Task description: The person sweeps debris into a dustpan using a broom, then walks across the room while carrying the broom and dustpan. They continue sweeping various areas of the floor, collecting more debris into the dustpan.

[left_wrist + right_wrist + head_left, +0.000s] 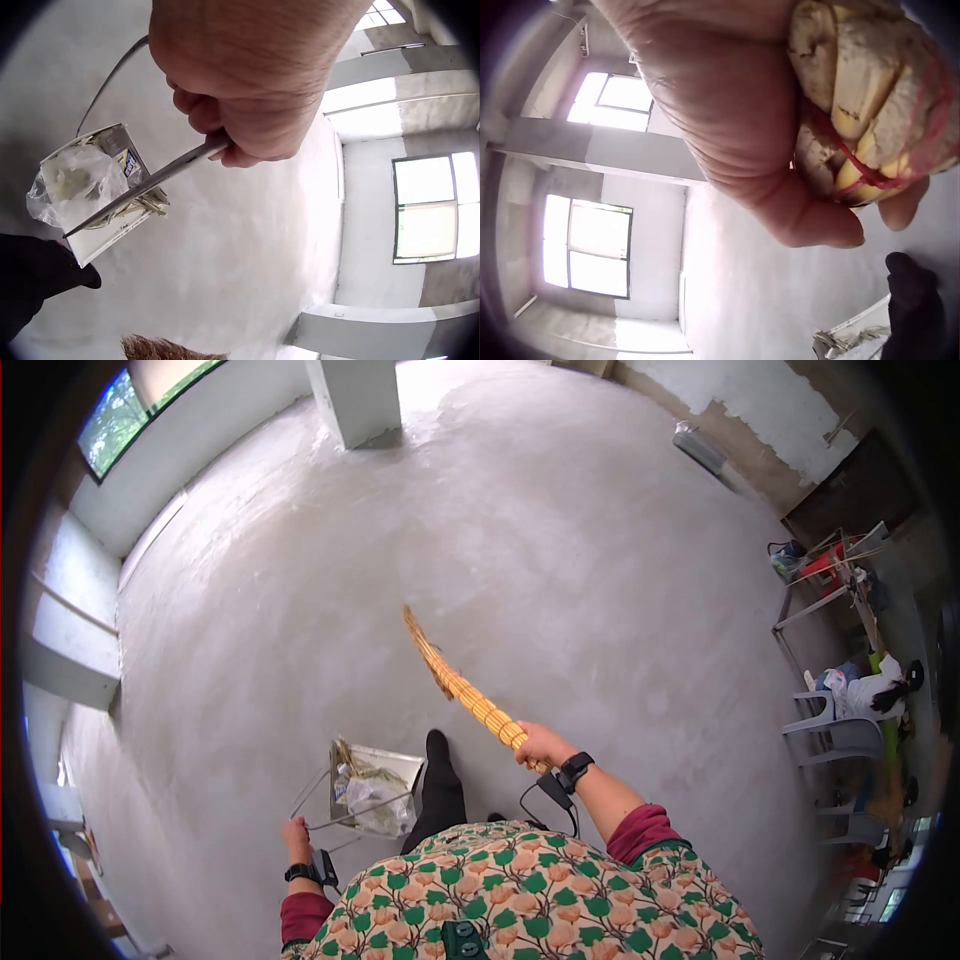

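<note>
My right hand [545, 745] grips a straw broom [480, 708] near its butt end, and the bristles slant forward and left over the floor. In the right wrist view the fingers and thumb curl round the bound stalks [866, 97], tied with red cord. Down at the left, my left hand [297, 842] holds the long metal handle [165, 174] of a dustpan [405, 763]. Inside the pan lie a crumpled clear plastic bag [378, 805], dry straw bits and a blue-labelled wrapper [128, 163]. Bristle tips [169, 349] show at the bottom of the left wrist view.
Smooth grey concrete floor [600, 560] spreads ahead. A square pillar [355, 405] stands at the back. Along the right are plastic chairs [840, 740], a seated person [872, 690] and a cluttered frame [825, 585]. My dark shoe [437, 755] is beside the dustpan.
</note>
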Motion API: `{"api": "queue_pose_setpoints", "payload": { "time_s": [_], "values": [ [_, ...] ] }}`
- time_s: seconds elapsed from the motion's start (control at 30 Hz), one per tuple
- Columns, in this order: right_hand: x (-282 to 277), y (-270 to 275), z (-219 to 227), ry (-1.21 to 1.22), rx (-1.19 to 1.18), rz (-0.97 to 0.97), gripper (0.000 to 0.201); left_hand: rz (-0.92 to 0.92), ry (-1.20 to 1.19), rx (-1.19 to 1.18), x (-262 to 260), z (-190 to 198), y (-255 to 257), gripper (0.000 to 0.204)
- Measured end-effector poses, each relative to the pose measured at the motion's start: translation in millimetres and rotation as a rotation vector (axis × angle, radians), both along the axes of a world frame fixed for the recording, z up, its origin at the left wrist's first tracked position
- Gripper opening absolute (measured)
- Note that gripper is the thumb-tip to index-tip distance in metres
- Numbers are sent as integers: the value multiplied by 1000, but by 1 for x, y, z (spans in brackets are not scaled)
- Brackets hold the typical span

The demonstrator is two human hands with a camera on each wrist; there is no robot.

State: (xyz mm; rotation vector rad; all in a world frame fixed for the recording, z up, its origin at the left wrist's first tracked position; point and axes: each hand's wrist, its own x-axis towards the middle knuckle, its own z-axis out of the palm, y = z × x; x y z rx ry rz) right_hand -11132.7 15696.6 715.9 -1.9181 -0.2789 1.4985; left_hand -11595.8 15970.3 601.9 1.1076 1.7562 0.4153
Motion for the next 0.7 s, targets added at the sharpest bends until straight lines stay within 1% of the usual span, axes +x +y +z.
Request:
{"api": "queue_pose_setpoints", "payload": {
  "time_s": [0.03, 0.07, 0.1, 0.17, 0.2, 0.23, 0.27, 0.3, 0.33, 0.37, 0.4, 0.43, 0.47, 0.5, 0.57, 0.6, 0.63, 0.7],
  "values": [
    [10, 12, 0, -14, -11, -11, 38, -14, -25, 1, 15, -5, 21, 24],
    [18, 16, 3, -15, -46, -54, 38, -67, 34, -112, 23, -10, 38, 24],
    [27, 19, 0, -15, -63, -61, 38, -73, 34, -128, 30, -14, 49, 24],
    [48, 24, -6, -58, -68, -148, 36, -79, 4, -88, 61, -3, 87, 23],
    [50, 20, -7, -40, -98, -210, 34, -79, 8, -85, 69, 1, 102, 23],
    [53, 16, -4, -20, -125, -256, 32, -121, 65, -88, 74, 4, 115, 24],
    [54, 11, -1, 28, -136, -342, 29, -142, 121, -88, 78, 7, 125, 25],
    [55, 8, 0, 14, -140, -382, 26, -171, 137, -63, 79, 7, 134, 26],
    [59, 6, 0, 16, -192, -416, 26, -186, 159, -37, 79, 5, 142, 27],
    [66, -1, -9, 39, -169, -450, 26, -248, 249, -17, 80, 2, 152, 29],
    [110, 9, 19, 98, -207, -451, 26, -204, 217, 2, 125, 30, 159, 31],
    [129, 15, 28, 92, -258, -477, 25, -308, 276, 82, 138, 34, 165, 32],
    [145, 21, 22, 115, -271, -468, 25, -266, 316, 58, 150, 44, 173, 34],
    [152, 12, 26, 138, -287, -465, 25, -217, 337, 50, 150, 62, 165, 34],
    [173, 32, 22, 149, -322, -431, 25, -220, 292, 123, 158, 74, 171, 33],
    [187, 44, 6, 139, -306, -395, 25, -109, 266, 11, 162, 74, 181, 25],
    [189, 68, -19, 145, -288, -369, 25, -83, 273, 28, 154, 58, 191, 25],
    [217, 106, -26, 135, -274, -224, 26, -159, 376, 106, 161, 56, 189, 28]
  ]
}}
